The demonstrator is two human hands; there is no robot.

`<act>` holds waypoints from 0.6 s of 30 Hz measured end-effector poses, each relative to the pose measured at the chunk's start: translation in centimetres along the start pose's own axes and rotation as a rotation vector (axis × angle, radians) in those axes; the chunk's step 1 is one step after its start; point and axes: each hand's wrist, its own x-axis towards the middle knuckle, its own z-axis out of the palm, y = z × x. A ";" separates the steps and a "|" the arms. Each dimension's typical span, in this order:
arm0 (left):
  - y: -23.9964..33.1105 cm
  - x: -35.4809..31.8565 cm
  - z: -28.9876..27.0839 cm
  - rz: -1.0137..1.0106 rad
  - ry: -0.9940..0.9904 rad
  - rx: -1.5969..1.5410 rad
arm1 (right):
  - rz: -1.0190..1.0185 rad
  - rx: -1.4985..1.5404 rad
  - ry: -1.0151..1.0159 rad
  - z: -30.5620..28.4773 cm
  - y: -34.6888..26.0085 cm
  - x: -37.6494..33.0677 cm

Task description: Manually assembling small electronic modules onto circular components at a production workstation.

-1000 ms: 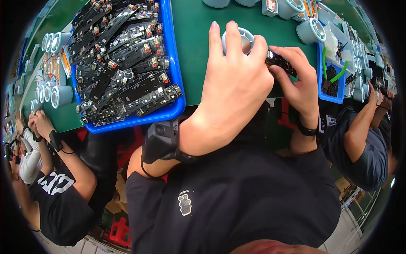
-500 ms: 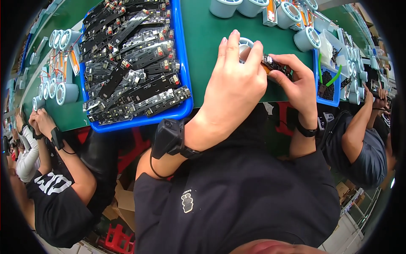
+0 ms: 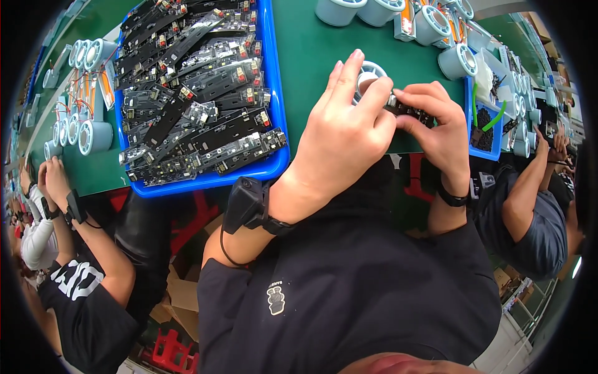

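Both hands, left hand [image 3: 339, 140] and right hand [image 3: 439, 128], pinch a small black circuit strip [image 3: 411, 111] between closed fingertips above the green table [image 3: 317, 56], beside a pale tape reel [image 3: 369, 71].

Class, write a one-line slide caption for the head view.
Both hands, left hand and right hand, hold a small black circuit strip beside a blue tray.

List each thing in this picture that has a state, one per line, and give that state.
Left hand: fingers on a tape roll and the end of a circuit strip.
Right hand: pinching the circuit strip.
Circuit strip: held above the green table.
Tape roll: flat on the table, partly hidden.
Blue tray: piled full of black circuit strips.
Small blue bin: holds dark parts and green pieces.
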 end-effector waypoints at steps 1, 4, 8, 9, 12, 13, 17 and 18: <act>0.0 0.0 0.1 0.001 0.020 0.002 | -0.004 -0.061 -0.020 -0.1 -0.1 -0.1; 0.0 -0.1 0.5 -0.004 0.061 0.006 | -0.012 -0.184 -0.068 -0.5 0.3 -0.2; -0.2 -0.1 0.4 -0.031 0.049 0.006 | -0.083 -0.120 -0.184 -1.5 1.7 0.6; -0.3 0.2 0.3 -0.036 0.045 0.000 | -0.058 0.014 -0.205 -1.8 2.7 0.8; 0.2 0.4 0.1 -0.057 0.025 -0.025 | 0.017 0.288 -0.258 -2.0 3.9 0.5; 0.5 0.8 -0.2 -0.071 0.000 -0.020 | 0.088 0.339 -0.251 -2.2 4.1 0.3; 0.7 1.5 -0.6 -0.076 -0.048 -0.003 | 0.184 0.459 -0.182 -1.6 3.6 -0.1; 0.7 1.3 -0.4 -0.086 -0.051 -0.019 | 0.166 0.472 -0.155 -1.0 3.6 -0.4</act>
